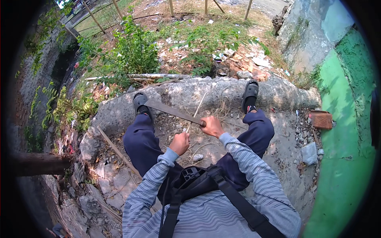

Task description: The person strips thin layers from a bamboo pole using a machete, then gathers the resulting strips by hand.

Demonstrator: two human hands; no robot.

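My right hand [213, 127] is wrapped round the short handle of a machete [168, 110]. Its long dark blade points left, and the tip comes close to my left shoe [139, 100]. A thin pale strip of wood or bamboo [200, 104] is pinched in my left hand [180, 143], slanting up and away to the right. Blade and strip cross just beyond my hands; whether the edge is biting into the strip is too small to tell. Fine pale shavings [223, 105] lie on the ground between my feet.
A rough concrete ledge [190, 92] runs under my feet, with bushes [137, 51] and litter beyond. To the right, a red brick [320, 119] and a white lump [309, 153] lie beside a green wall [337, 170]. At left are a long stick [119, 151] and a dark beam [39, 164].
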